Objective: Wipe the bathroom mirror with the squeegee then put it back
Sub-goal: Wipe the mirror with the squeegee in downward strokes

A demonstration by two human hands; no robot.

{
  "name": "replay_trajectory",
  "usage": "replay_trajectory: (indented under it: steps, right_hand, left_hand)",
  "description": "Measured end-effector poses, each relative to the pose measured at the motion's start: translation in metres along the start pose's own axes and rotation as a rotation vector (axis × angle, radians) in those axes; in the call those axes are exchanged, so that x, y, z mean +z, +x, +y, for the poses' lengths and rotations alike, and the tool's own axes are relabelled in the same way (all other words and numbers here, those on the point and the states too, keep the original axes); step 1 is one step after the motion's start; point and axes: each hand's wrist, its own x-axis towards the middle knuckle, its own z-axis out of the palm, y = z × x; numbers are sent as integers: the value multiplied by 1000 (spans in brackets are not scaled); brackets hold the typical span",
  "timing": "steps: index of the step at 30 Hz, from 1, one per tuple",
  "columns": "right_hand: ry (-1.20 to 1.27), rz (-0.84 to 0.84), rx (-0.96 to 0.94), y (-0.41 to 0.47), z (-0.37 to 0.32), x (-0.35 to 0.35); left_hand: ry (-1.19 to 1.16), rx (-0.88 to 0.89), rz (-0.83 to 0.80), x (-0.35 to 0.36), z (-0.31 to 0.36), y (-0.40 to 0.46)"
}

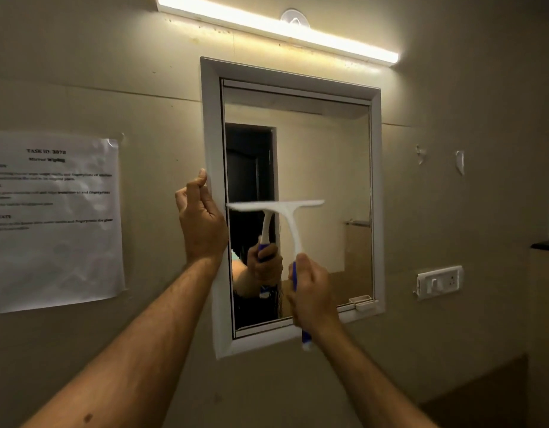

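Note:
A white-framed mirror (325,156) hangs on the beige wall. My right hand (311,296) grips the blue handle of a white squeegee (290,211). Its blade lies level against the glass at mid height, on the left half of the mirror. My left hand (200,220) rests against the mirror's left frame edge, thumb on the frame and fingers curled. The glass reflects the squeegee and the hand holding it.
A lit tube light (276,29) runs above the mirror. A printed sheet (50,220) is taped to the wall on the left. A white switch plate (439,282) and two small wall hooks (460,162) sit to the right. A dark ledge (545,245) juts out at far right.

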Motion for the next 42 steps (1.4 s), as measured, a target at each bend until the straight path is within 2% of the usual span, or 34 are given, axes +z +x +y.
replay_trajectory:
  steps: [4, 15, 25, 31, 42]
  right_hand:
    - [-3, -5, -5, -11, 15, -5]
    - [49, 14, -18, 51, -64, 10]
    - [-13, 24, -4, -22, 27, 0]
    - [-75, 55, -21, -16, 24, -7]
    - [-49, 24, 66, -55, 53, -10]
  left_hand:
    - [6, -2, 24, 1, 2, -3]
    - [24, 1, 15, 1, -2, -1]
    - [29, 2, 17, 2, 3, -4]
    - [27, 5, 34, 1, 3, -4]
    - [8, 20, 47, 1, 1, -5]
